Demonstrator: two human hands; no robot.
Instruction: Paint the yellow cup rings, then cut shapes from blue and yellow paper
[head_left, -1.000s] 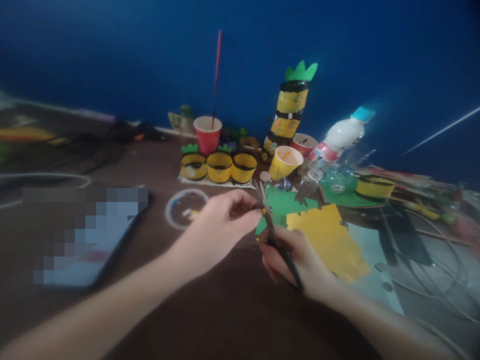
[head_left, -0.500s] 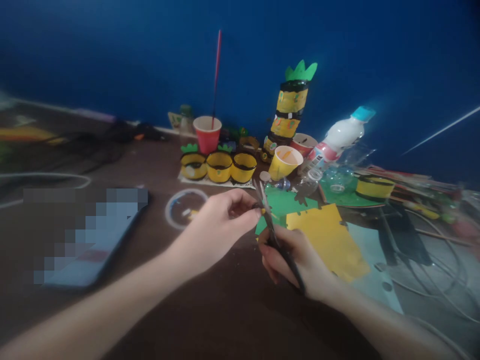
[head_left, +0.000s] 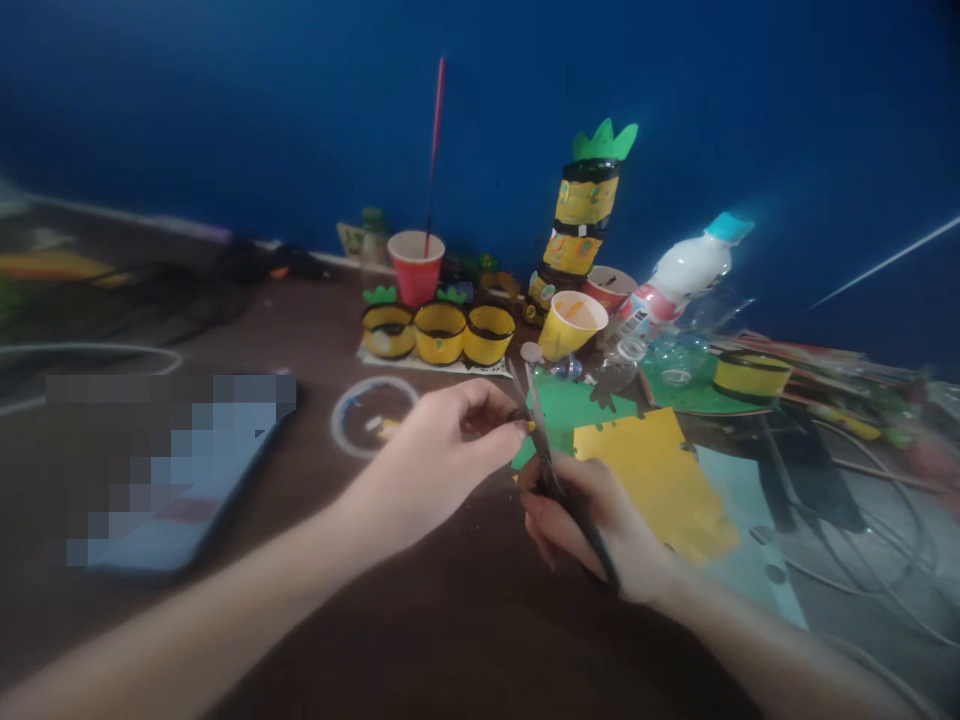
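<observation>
My right hand [head_left: 592,515] is closed round the black handles of a pair of scissors [head_left: 544,440], whose blades point up and away. Between the thumb and fingers of my left hand [head_left: 450,445] is a tiny scrap of yellow paper [head_left: 531,427], right at the blades; most of it is hidden by the fingertips. Beneath and beyond the scissors lies green paper [head_left: 570,402] with cut edges. A yellow sheet [head_left: 652,475] with notched edges lies to the right of it, partly over a pale blue sheet [head_left: 750,530].
Behind stand three yellow cups [head_left: 439,335], a red cup [head_left: 416,270] with a stick, a tall yellow-black tower [head_left: 581,230] with a green crown, a tilted yellow cup [head_left: 571,325] and a white bottle [head_left: 686,270]. A clear ring [head_left: 337,425] and a pixelated device [head_left: 195,480] lie left.
The scissor blades have spread slightly apart around the yellow scrap. Both hands stay almost where they were; the surroundings look unchanged.
</observation>
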